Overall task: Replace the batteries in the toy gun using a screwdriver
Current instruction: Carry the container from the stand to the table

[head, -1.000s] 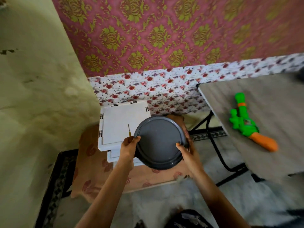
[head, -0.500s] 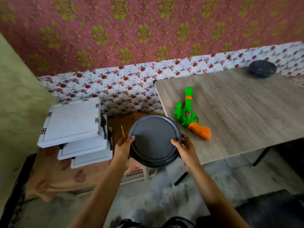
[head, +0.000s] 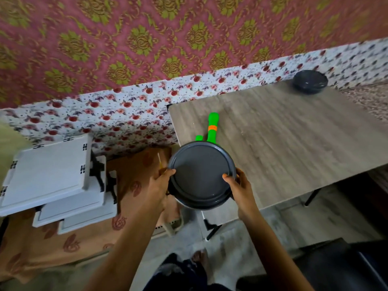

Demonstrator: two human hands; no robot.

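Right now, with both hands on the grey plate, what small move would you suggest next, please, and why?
Probably lower the grey plate onto the table right of the toy gun. The left hand and right hand both grip its rim, the left also holding the screwdriver, so neither is free for the gun.

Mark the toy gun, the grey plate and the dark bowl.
toy gun (head: 211, 133): head view, green barrel.
grey plate (head: 199, 175): head view, flat centre.
dark bowl (head: 310, 81): head view, its middle.

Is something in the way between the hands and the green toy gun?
Yes: the grey plate, held by the left hand and right hand, is in front of the toy gun, hiding its lower part.
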